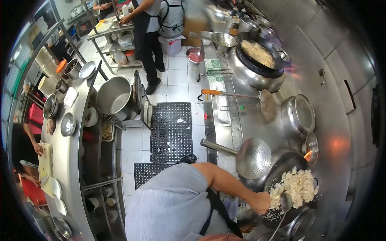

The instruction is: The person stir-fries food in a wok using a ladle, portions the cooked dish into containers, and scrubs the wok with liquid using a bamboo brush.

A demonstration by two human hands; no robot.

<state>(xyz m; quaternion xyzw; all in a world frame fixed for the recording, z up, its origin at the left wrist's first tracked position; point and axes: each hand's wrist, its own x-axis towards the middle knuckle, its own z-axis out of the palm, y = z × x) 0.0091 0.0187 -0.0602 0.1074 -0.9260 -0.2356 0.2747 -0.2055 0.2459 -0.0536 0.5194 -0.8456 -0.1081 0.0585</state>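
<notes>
My left hand [260,202] is at the near rim of a black wok [277,173], closed around its edge; the fingers are mostly hidden from above. Inside the wok lies a heap of rice [299,186], with pale grains scattered toward the hand. A ladle [286,202] rests in the rice, its long metal handle running down out of the frame. My right hand does not show. Beside the wok sits a large perforated strainer [253,158] with a metal handle. My grey shirt fills the bottom middle.
A wire skimmer [268,105] with an orange handle lies across the stove. Another wok [257,54] holds food in bubbling liquid. Flame shows near a round pan [311,148]. Behind are a big pot [115,96], a steel counter [66,148] with bowls, a black floor mat [171,128] and several co-workers.
</notes>
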